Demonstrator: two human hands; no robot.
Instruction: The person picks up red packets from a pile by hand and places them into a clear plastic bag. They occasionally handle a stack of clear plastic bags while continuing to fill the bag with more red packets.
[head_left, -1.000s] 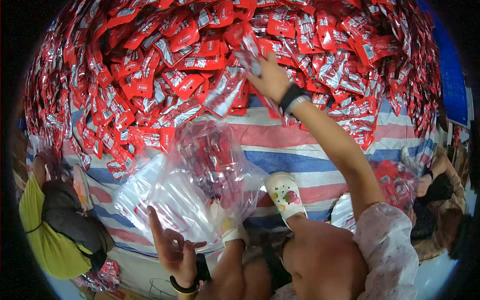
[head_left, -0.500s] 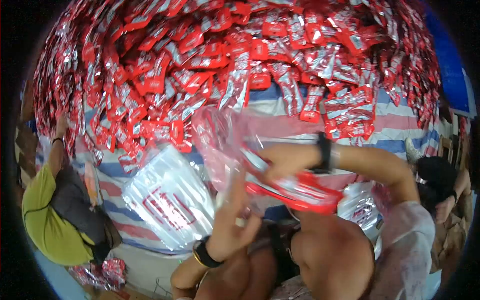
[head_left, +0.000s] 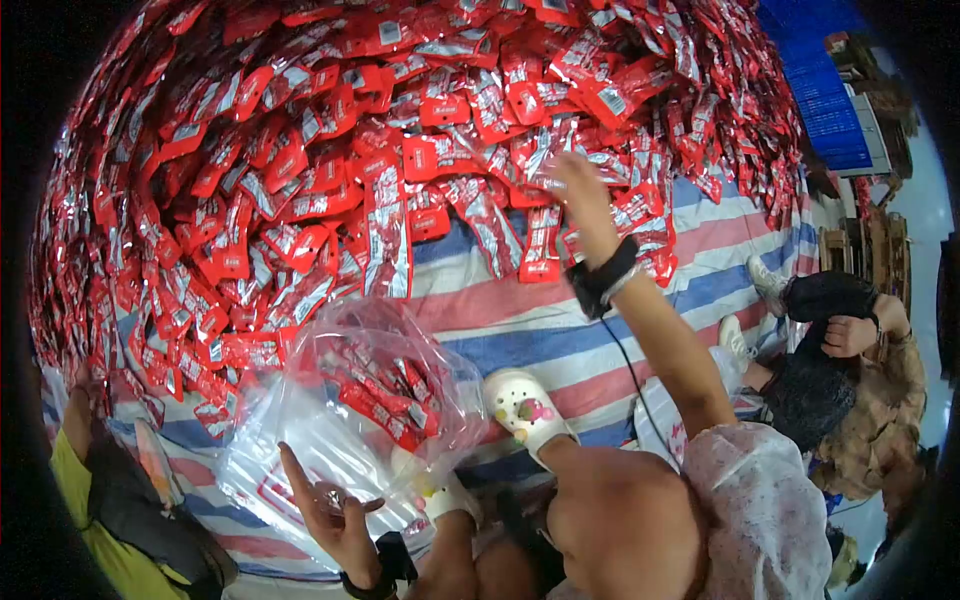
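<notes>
My right hand (head_left: 585,200) reaches over the big heap of shiny red-and-silver packets (head_left: 310,180), its fingers stretched toward several packets at the near edge; it is slightly blurred. Low at the left, my left hand (head_left: 335,525) has its index finger and thumb spread apart, beside a clear plastic bag (head_left: 455,370). Inside that bag lie several red packets (head_left: 385,400). The bag rests partly on a stack of flat clear bags with red print (head_left: 290,460).
A red, white and blue striped sheet (head_left: 520,335) lies under everything. My white clog (head_left: 525,405) is on it. One person in a yellow top (head_left: 75,440) sits at the left; another person's hand (head_left: 850,335) is at the right. A blue crate (head_left: 815,90) stands back right.
My right hand has let go of red packets and moved forward to the heap. The clear bag now sits lower, with packets inside. My left hand has moved left and down.
</notes>
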